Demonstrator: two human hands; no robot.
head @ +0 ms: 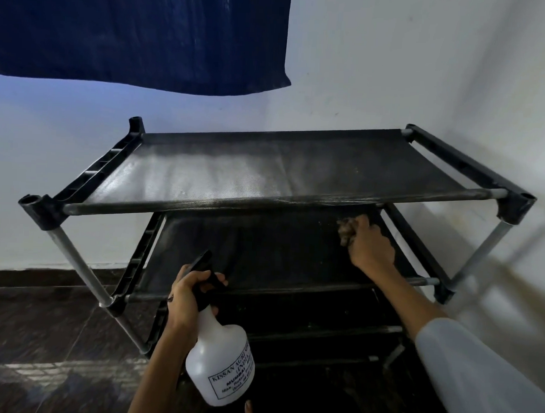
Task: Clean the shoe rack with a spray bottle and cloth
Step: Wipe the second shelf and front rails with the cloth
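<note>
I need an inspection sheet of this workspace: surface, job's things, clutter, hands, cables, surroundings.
Surface: top shelf of the black shoe rack shows a pale sheen on its left half; no shoes seen.
Job's things: white spray bottle, nozzle toward the rack; brownish cloth on the second shelf.
Clutter: nothing seen.
Hands: left hand grips the bottle's neck; right hand presses the cloth under the top shelf.
Cables: nothing seen.
Surroundings: white wall, dark blue fabric hanging above, dark tiled floor.

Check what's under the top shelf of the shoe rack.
Under the top shelf sits a second black mesh shelf, where the right hand presses a brown cloth. Lower bars show below. The second shelf's back edge is hidden by the top shelf.
</note>
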